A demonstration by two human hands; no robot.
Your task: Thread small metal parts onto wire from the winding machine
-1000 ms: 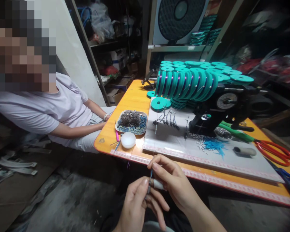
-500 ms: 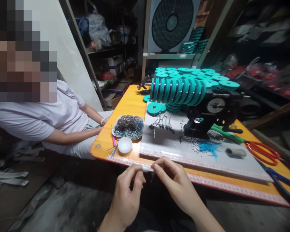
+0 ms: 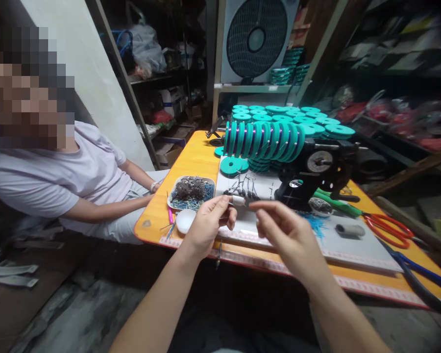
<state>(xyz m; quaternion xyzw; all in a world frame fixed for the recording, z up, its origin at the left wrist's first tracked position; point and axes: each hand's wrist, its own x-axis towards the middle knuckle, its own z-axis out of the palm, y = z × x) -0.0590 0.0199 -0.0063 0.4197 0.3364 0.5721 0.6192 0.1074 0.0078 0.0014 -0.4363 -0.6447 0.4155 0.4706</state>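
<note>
My left hand [image 3: 208, 223] is raised over the front edge of the table, its thumb pressed against the index finger. A white wrap [image 3: 238, 200] shows at the index fingertip. Below this hand dangles a small dark piece on a thin line [image 3: 219, 252]. To the right, my right hand [image 3: 288, 233] has thumb and index fingertips close together, pointing at the left fingertip across a small gap. Whatever is between them is too fine to make out. Behind the hands, several dark small pieces with thin stems [image 3: 248, 187] lie on the grey board [image 3: 262, 189].
Teal spools [image 3: 264, 142] sit in a row on a black stand [image 3: 297, 184], with more stacked behind. A tray of small parts [image 3: 191, 191] and a white cup [image 3: 184, 220] stand left. Red-handled scissors [image 3: 387, 230] and pliers [image 3: 422, 274] lie right. A person [image 3: 106, 171] sits left.
Both hands have risen and moved forward over the board. The fingertips, which were almost touching, are now farther apart. The small dark piece now hangs below my left hand.
</note>
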